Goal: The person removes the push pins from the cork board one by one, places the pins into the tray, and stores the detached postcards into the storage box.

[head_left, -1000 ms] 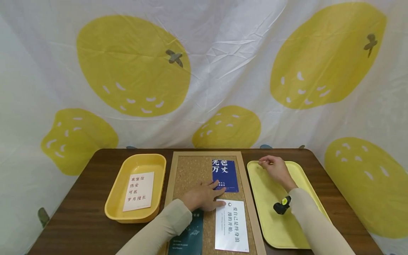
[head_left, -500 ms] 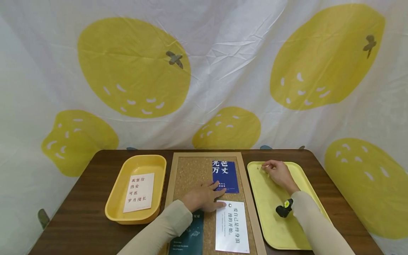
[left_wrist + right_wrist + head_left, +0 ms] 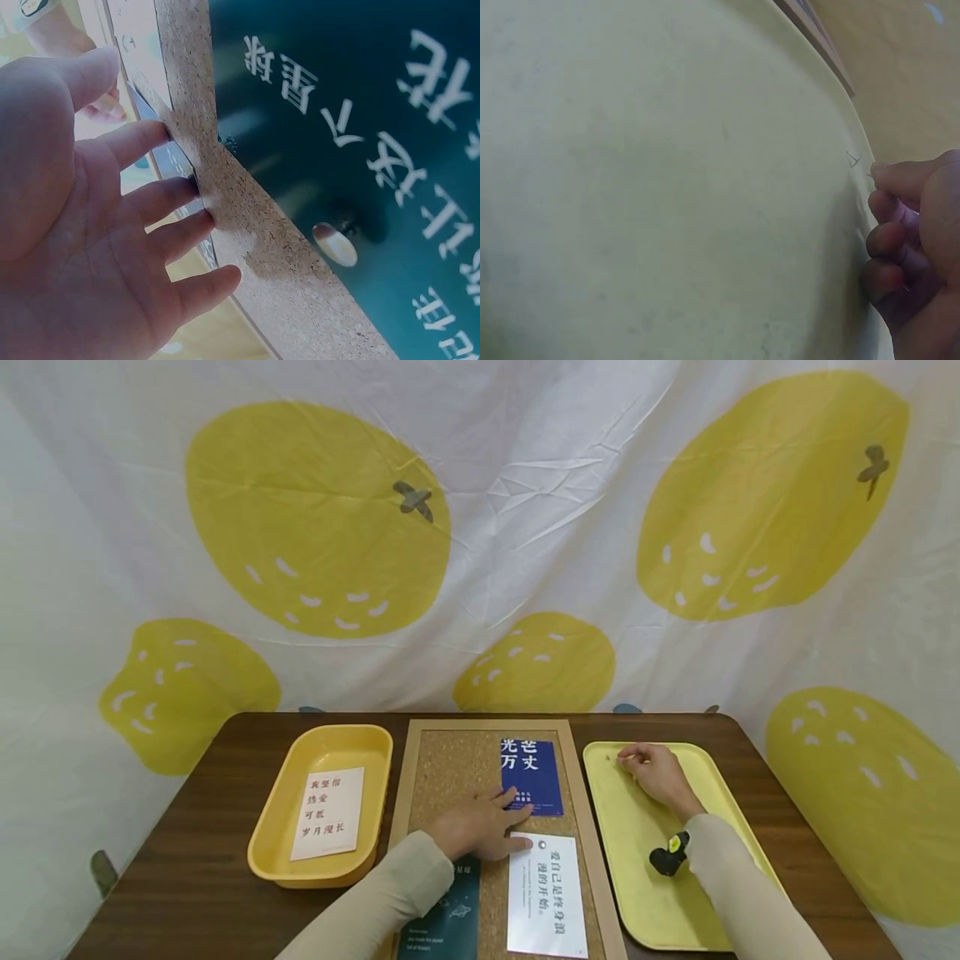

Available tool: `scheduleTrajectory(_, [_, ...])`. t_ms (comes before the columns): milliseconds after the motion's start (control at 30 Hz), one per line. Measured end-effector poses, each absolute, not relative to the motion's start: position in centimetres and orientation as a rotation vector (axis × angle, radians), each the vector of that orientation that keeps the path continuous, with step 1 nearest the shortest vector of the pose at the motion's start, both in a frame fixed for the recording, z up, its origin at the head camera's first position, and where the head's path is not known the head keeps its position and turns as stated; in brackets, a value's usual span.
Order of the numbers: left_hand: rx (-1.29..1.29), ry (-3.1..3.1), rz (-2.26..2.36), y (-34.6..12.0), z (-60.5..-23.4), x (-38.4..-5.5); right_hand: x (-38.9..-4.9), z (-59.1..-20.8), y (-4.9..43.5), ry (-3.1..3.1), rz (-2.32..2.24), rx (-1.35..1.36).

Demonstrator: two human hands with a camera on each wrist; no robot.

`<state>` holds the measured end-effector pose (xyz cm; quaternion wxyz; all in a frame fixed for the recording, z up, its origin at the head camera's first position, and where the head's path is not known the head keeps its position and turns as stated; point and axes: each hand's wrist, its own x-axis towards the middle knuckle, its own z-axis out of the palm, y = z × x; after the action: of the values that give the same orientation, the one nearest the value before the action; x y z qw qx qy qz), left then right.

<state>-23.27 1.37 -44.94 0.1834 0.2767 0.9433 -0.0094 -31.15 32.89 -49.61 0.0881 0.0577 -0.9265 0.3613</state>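
Observation:
My left hand (image 3: 483, 824) lies over the corkboard (image 3: 450, 760) with its fingers spread. Its fingertips rest on the lower part of the blue card (image 3: 531, 772), and its thumb reaches the top edge of the white card (image 3: 547, 902). Under the left wrist, a dark green card (image 3: 442, 922) is partly covered by the sleeve. Over the far left part of the yellow tray (image 3: 675, 910) my right hand (image 3: 656, 777) has its thumb and forefinger together. The right wrist view shows a thin pin tip poking out of this pinch, and a loose thumbtack (image 3: 853, 159) beside it on the tray.
At the left stands an orange-yellow basin (image 3: 337, 739) with a white lettered card (image 3: 326, 814) in it. The corkboard's wooden frame (image 3: 592, 827) runs close along the tray's left rim. A lemon-print cloth (image 3: 480, 527) hangs behind the brown table (image 3: 202, 827).
My right hand has shifted slightly right and nearer over the tray, showing a small speck left of its fingertips. My left hand keeps its place on the corkboard.

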Motion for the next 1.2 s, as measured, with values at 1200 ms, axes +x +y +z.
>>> scheduleTrajectory(1200, [0.775,2.654,-0.023,1.37,-44.74,-23.19,-31.29,-50.39,32.82,-2.788,1.048,0.167])
